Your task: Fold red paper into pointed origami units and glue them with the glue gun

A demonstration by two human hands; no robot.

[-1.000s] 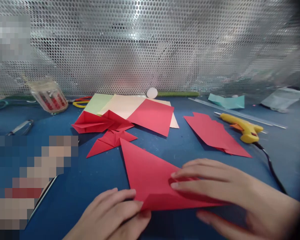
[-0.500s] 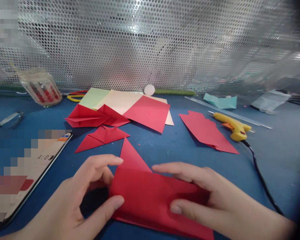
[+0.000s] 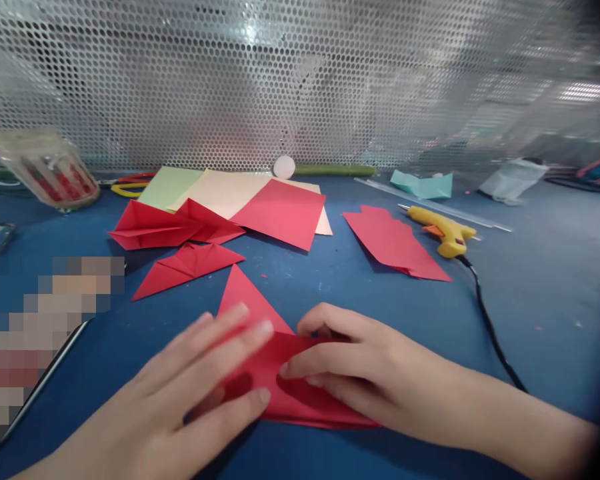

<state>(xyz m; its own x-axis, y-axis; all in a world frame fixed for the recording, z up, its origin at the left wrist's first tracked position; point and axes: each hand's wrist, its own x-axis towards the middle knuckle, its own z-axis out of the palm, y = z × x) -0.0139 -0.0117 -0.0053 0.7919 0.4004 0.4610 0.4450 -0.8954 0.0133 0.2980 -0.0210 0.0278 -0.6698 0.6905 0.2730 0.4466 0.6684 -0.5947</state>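
A folded sheet of red paper [image 3: 255, 393] lies on the blue table in front of me, with a pointed corner standing out at its far side. My left hand [image 3: 195, 373] is over the paper's left part, fingers stretched and apart, slightly blurred. On the right part, my right hand [image 3: 360, 367] grips the paper near its upper folded edge, its fingers bent and hiding some of the sheet. Just beyond lie a red folded paper piece [image 3: 193, 263] and another red folded piece with raised flaps [image 3: 155, 223].
Behind are a flat red sheet [image 3: 285, 213], cream paper [image 3: 220, 190] and green paper [image 3: 173, 187]. At right lie red paper [image 3: 395, 243] and a yellow glue gun [image 3: 443, 230] with a black cord. A jar [image 3: 50, 170] stands back left; a perforated metal panel [image 3: 205, 80] rises behind.
My left hand has moved from the paper's left edge onto its top, fingers now straighter. My right hand has shifted left and its fingers have bent onto the paper. The view has swung slightly right.
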